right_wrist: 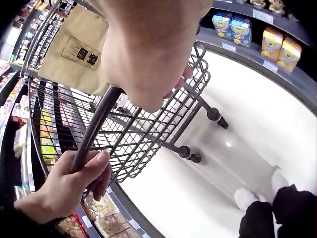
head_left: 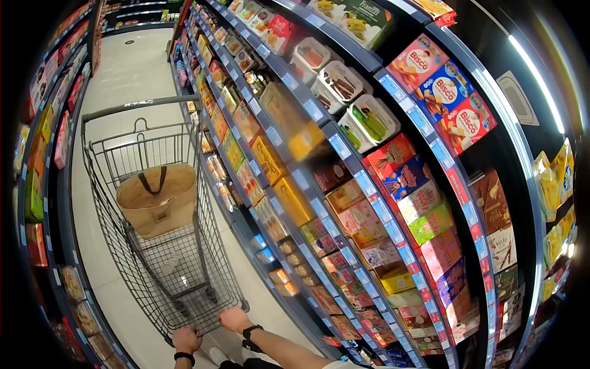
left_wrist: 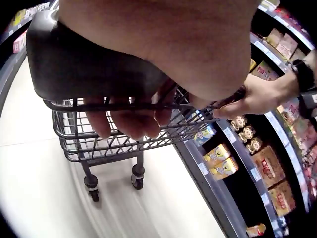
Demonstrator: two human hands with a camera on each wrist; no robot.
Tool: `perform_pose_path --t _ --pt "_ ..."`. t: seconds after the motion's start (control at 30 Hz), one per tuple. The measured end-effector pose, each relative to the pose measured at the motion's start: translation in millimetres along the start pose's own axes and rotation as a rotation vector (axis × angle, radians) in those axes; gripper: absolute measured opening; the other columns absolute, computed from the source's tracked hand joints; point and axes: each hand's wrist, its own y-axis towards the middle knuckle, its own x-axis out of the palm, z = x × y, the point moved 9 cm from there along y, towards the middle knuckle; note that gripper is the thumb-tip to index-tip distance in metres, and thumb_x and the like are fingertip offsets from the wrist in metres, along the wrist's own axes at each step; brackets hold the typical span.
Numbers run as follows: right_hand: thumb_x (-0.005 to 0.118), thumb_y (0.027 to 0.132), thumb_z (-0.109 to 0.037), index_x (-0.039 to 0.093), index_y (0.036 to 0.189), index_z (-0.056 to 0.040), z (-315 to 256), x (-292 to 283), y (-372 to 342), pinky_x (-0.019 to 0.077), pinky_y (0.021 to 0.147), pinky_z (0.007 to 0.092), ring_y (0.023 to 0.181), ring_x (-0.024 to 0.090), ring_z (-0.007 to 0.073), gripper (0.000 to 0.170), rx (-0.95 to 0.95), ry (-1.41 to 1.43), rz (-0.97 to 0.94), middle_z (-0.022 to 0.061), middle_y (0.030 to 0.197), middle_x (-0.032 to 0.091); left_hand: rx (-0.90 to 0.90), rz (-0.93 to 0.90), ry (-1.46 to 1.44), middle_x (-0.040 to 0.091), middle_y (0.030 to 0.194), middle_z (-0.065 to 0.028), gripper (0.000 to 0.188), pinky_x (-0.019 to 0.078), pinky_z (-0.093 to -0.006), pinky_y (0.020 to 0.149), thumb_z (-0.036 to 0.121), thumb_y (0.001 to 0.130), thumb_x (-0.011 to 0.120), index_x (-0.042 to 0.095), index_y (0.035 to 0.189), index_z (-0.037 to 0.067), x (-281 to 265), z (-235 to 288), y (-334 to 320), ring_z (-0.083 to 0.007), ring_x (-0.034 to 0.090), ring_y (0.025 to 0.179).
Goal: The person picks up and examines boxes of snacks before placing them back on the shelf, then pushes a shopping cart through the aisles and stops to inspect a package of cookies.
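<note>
Person wears black wristbands [head_left: 251, 333], black trousers [right_wrist: 256, 219], white shoes [right_wrist: 244, 198]

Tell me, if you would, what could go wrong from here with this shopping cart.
The shopping cart looks close to the right-hand shelves and might catch on them. The open-topped tan bag inside could tip at a sudden stop. The white shoes are near the cart's near end, which might bump them.

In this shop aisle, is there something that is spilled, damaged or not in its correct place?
Nothing clearly stands out. The brown bag sits inside the cart, the Bisco boxes stand in a neat row, and no spill shows on the floor. Small damage to packages would be too small to see.
</note>
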Motion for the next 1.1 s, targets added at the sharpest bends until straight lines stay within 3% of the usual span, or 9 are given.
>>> perform_pose_path --t 0.2,0.27,0.57,0.87,0.97,1.1 --pt "0.06 0.086 -0.019 0.07 0.091 -0.0079 13.2 -62.6 50.0 0.0556 0.066 0.0459 0.078 0.07 0.0322 0.016 -0.022 0.053 0.038 0.0126 0.081 0.071 0.005 0.074 0.065 0.073 0.077 -0.0079 0.035 0.0558 -0.043 0.065 0.047 0.084 0.067 0.08 0.091 0.016 -51.2 -12.1 52.5 -0.027 0.07 0.076" --pt "0.06 0.084 -0.014 0.071 0.092 -0.007 18.5 -83.3 64.3 0.057 0.068 0.0449 0.079 0.072 0.0324 0.015 -0.035 0.049 0.048 0.0139 0.085 0.073 0.012 0.067 0.068 0.073 0.078 -0.0081 0.034 0.0559 -0.0431 0.066 0.047 0.084 0.067 0.079 0.091 0.016 -70.1 -12.7 68.3 -0.0274 0.07 0.077" --pt "0.061 0.084 -0.013 0.07 0.086 -0.0048 38.2 -160.6 137.3 0.0552 0.068 0.0458 0.079 0.07 0.0328 0.012 -0.093 0.052 0.124 0.0139 0.082 0.071 -0.018 0.059 0.052 0.073 0.079 -0.0112 0.042 0.0551 -0.0444 0.071 0.055 0.085 0.065 0.078 0.09 0.015 -154.9 -27.7 138.2 -0.0305 0.07 0.081" --pt "0.06 0.087 -0.013 0.069 0.09 -0.0029 53.5 -190.1 208.4 0.0556 0.07 0.0454 0.081 0.07 0.0333 0.014 -0.064 0.031 0.047 0.0158 0.087 0.071 0.004 0.125 0.093 0.069 0.07 -0.0113 0.045 0.0526 -0.0461 0.064 0.056 0.085 0.063 0.076 0.08 0.014 -204.9 -55.9 200.3 -0.0311 0.069 0.074" --pt "0.056 0.088 -0.017 0.069 0.096 -0.0038 55.7 -200.3 227.0 0.0557 0.067 0.0467 0.079 0.07 0.0348 0.02 -0.08 0.075 0.06 0.0168 0.079 0.07 -0.051 -0.011 0.118 0.069 0.069 -0.0114 0.044 0.0522 -0.0456 0.061 0.055 0.085 0.062 0.077 0.082 0.014 -221.7 -64.6 216.0 -0.0312 0.068 0.072" --pt "0.058 0.088 -0.017 0.069 0.096 -0.0032 52.8 -217.7 254.2 0.0558 0.069 0.0458 0.08 0.07 0.0344 0.019 -0.086 0.086 0.087 0.0161 0.081 0.07 0.013 0.014 0.141 0.068 0.068 -0.0109 0.045 0.052 -0.045 0.06 0.056 0.087 0.06 0.077 0.083 0.014 -245.2 -79.8 236.8 -0.0309 0.068 0.071"
